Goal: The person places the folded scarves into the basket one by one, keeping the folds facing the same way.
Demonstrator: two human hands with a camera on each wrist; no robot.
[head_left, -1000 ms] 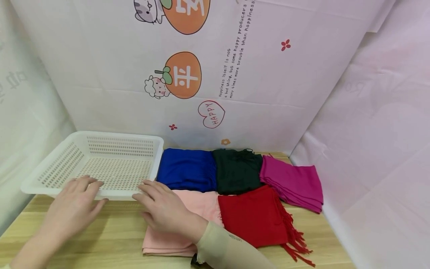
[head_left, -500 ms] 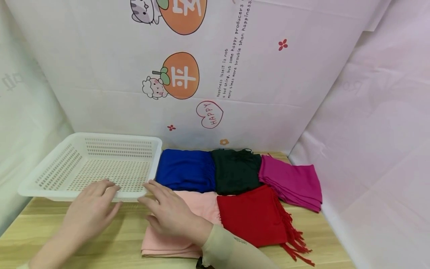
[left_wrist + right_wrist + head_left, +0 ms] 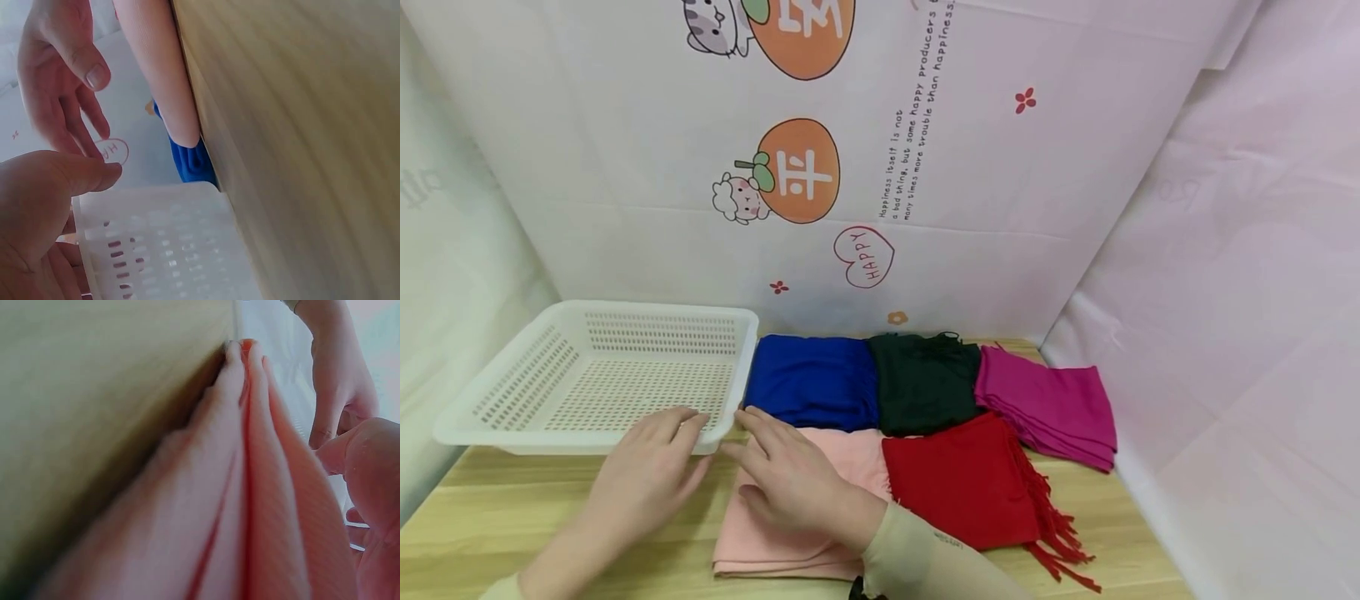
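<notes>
A white perforated plastic basket (image 3: 542, 439) stands at the left of the table, with nothing visible inside it. My left hand (image 3: 643, 471) is at its front rim near the right corner. Its fingers reach over the rim and the thumb stays outside, as the left wrist view shows beside the basket wall (image 3: 169, 250). Just right of that corner, my right hand (image 3: 793, 475) hovers palm down with loosely bent fingers above a folded pink fringed cloth (image 3: 760, 546). The right wrist view shows the pink cloth's folded layers (image 3: 269, 487) close up. Neither hand visibly holds anything.
Folded blue (image 3: 812, 379), dark green (image 3: 925, 387) and magenta (image 3: 1051, 406) cloths lie in a back row right of the basket. A red cloth (image 3: 962, 483) with long fringe lies beside the pink one. White printed sheets (image 3: 970, 183) wall the wooden table (image 3: 467, 533).
My left hand has slid rightward along the basket's front rim toward the corner. The right hand has shifted slightly right and down. The view has drifted a little; the cloths lie as before.
</notes>
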